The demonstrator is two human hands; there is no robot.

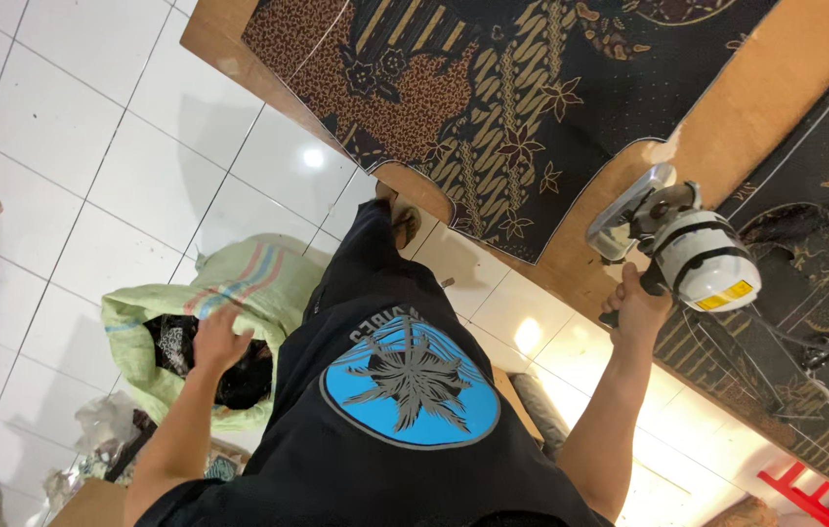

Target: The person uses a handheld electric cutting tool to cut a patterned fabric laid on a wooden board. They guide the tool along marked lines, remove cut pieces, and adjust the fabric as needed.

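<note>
White tiled floor, wooden table (727, 117) | right hand (637, 304) gripping white electric fabric cutter (678, 244) on patterned brown batik cloth (493, 107) | left hand (219, 340) spread wide above green woven sack (239, 283)

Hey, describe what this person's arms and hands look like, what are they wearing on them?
Both arms are bare from the upper arm down; no long sleeves, gloves, watch or rings are visible. The left hand and the right hand are uncovered. The black shirt has short sleeves ending near the shoulders and a round blue emblem with a grey spiky design on the front.
</note>
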